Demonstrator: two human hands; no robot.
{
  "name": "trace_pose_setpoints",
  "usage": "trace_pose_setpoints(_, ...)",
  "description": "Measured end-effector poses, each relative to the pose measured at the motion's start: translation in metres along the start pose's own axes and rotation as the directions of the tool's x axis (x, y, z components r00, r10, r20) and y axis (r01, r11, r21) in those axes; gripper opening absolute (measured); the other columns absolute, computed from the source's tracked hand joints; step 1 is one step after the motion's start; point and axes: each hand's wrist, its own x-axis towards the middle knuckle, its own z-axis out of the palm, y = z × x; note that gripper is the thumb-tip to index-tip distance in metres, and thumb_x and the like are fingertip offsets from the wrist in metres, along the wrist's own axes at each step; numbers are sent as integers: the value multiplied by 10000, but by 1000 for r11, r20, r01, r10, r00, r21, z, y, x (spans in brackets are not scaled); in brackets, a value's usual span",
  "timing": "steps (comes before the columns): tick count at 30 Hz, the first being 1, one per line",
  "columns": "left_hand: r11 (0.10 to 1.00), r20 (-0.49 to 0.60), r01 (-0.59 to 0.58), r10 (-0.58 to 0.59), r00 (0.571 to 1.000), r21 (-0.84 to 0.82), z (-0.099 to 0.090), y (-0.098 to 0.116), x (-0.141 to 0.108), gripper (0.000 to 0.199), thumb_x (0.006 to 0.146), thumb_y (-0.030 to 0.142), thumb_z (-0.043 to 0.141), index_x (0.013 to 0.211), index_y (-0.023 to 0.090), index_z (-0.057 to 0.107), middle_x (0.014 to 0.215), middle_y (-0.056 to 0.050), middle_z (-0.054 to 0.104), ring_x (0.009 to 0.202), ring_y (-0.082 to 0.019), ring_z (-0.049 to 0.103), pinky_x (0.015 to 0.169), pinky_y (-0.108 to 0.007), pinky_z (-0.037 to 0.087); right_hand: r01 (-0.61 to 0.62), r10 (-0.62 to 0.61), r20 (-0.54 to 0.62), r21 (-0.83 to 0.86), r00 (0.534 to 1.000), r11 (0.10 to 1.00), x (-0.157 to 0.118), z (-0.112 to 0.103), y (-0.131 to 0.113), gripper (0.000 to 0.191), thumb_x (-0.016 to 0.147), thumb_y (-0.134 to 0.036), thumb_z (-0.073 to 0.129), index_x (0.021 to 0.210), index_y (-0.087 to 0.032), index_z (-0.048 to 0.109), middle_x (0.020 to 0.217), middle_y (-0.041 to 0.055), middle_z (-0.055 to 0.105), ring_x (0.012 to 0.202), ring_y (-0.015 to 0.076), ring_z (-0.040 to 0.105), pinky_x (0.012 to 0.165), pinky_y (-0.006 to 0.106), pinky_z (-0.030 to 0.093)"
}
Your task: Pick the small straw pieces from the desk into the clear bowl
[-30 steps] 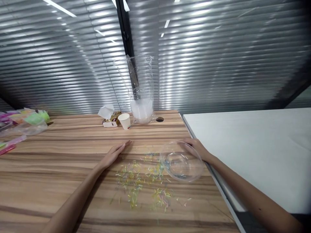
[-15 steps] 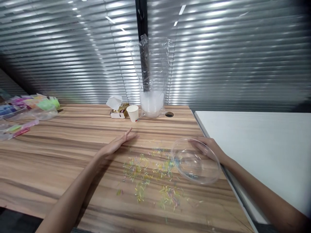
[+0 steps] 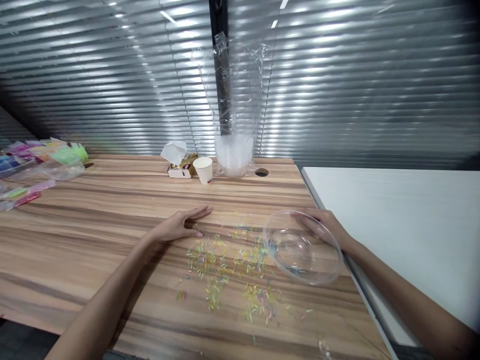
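Many short, thin, coloured bead-like tubes (image 3: 210, 260), mostly yellow with some blue and pink, lie scattered over the wood-grain table (image 3: 112, 220). My left hand (image 3: 182, 225) rests at their upper left edge, fingers stretched and thumb apart, holding nothing. On the right, my right hand (image 3: 318, 224) grips the far rim of a clear plastic bowl (image 3: 300, 255). The bowl is tilted, its opening turned toward me, and some of its fingers show through the clear wall. A few bluish tubes lie at the bowl's left side; whether inside or behind it I cannot tell.
At the back stand a tissue pack (image 3: 180, 167), a white paper cup (image 3: 203, 170) and a stack of clear bowls in a plastic bag (image 3: 235, 155). Colourful plastic packets (image 3: 56, 160) lie far left. A white table (image 3: 393, 215) adjoins on the right.
My left hand has turned and lowered, its thumb now spread down near the tubes. My right hand and the bowl stay nearly in place. The view has shifted slightly.
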Motion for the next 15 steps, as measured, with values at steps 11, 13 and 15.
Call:
trace_pose_setpoints(11, 989, -215, 8, 24, 976, 146, 11, -10, 3, 458, 871, 486, 524, 1263, 256, 583, 1326, 1, 557, 1267, -241, 487, 1106, -419, 350, 33, -31, -52, 52, 998, 998, 3, 11, 15, 359, 920, -425, 452, 1071, -219, 704, 1084, 44, 690, 934, 241, 660, 819, 336, 502)
trace_pose_setpoints(13, 987, -231, -23, 60, 971, 158, 13, -11, 3, 429, 877, 490, 510, 1216, 253, 624, 1287, -2, 591, 1251, -243, 503, 1098, -420, 367, 8, -2, -78, 74, 997, 997, 4, 13, 12, 369, 907, -426, 459, 1056, -202, 710, 1085, 61, 689, 947, 255, 657, 814, 347, 508)
trace_pose_setpoints(15, 982, -252, -40, 86, 964, 182, 15, -11, 3, 420, 883, 494, 496, 1176, 238, 652, 1264, -14, 611, 1237, -247, 517, 1088, -421, 383, -17, 31, -113, 124, 993, 992, 4, 14, 7, 378, 892, -422, 466, 1049, -183, 712, 1075, 78, 690, 951, 264, 653, 830, 364, 506)
